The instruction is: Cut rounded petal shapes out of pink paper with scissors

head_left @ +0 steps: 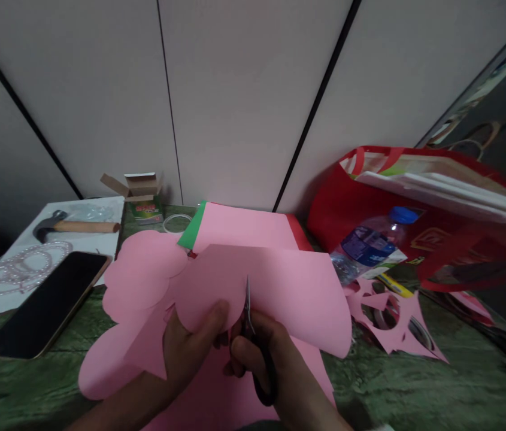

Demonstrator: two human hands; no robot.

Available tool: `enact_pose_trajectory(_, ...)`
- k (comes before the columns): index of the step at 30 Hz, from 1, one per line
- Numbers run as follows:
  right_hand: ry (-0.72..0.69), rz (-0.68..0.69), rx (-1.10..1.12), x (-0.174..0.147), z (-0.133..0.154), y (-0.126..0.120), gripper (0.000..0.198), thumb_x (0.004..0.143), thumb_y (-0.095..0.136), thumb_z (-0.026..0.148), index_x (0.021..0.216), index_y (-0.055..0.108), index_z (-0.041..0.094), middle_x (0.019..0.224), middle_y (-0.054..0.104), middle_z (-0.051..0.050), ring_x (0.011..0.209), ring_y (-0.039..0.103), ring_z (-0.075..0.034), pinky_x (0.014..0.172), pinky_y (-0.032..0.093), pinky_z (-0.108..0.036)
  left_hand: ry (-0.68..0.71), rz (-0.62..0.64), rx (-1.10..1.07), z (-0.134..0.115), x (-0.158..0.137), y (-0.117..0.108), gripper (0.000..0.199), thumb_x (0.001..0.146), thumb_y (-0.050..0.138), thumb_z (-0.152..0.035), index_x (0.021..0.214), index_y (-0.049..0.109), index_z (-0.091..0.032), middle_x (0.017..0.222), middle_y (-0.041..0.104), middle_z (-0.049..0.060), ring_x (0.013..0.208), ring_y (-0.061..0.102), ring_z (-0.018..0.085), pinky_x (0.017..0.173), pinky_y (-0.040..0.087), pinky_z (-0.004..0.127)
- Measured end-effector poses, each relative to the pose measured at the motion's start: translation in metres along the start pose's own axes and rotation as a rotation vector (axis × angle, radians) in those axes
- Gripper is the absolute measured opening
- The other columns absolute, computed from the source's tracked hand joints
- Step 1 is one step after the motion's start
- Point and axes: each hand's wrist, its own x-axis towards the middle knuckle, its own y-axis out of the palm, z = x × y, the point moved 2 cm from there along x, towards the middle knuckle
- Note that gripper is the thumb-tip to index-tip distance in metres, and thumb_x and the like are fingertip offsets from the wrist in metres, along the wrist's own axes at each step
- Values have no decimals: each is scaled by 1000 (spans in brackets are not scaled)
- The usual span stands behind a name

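My left hand (194, 344) pinches a large sheet of pink paper (293, 287) near its rounded, partly cut left end, thumb on top. In my right hand (270, 353) is a pair of scissors (248, 308) with black handles, fingers closed round the loops. The blades point away from me and lie on the pink sheet just right of my left thumb, beside the curved edge. Several rounded pink paper pieces (140, 269) overlap under and left of my left hand. More pink paper (248, 224) lies behind, with green and red sheets showing at its sides.
At left are a hammer (86, 226), clear beads (23, 269), a dark phone (48, 305) and an opened small box (145, 203). To the right stand a red bag (369, 197) and a tilted water bottle (364, 245), with pink offcuts (408, 311) in front. A panel wall closes the back.
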Motion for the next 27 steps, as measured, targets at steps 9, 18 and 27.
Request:
enact_pose_trajectory(9, -2, 11, -39, 1, -1, -1, 33, 66, 70, 44, 65, 54, 15, 69, 57, -1, 51, 47, -9, 52, 39, -25, -1, -3, 0, -1, 0, 0, 30, 69, 57, -39, 45, 54, -21, 40, 54, -3, 42, 55, 16, 44, 44, 26)
enact_pose_trajectory(18, -12, 15, -77, 0, 2, -1, 20, 71, 64, 32, 66, 53, 16, 58, 52, 3, 50, 47, -10, 50, 38, -25, 5, 56, -48, -1, 2, 1, 35, 70, 57, -40, 42, 51, -21, 37, 52, -3, 40, 52, 16, 44, 42, 26)
enact_pose_trajectory(27, 31, -18, -109, 0, -1, -4, 19, 69, 65, 31, 67, 55, 16, 48, 49, 5, 48, 48, -11, 48, 38, -24, 20, 43, 15, -2, 4, -1, 37, 70, 55, -38, 37, 49, -22, 36, 51, -3, 39, 52, 15, 46, 42, 26)
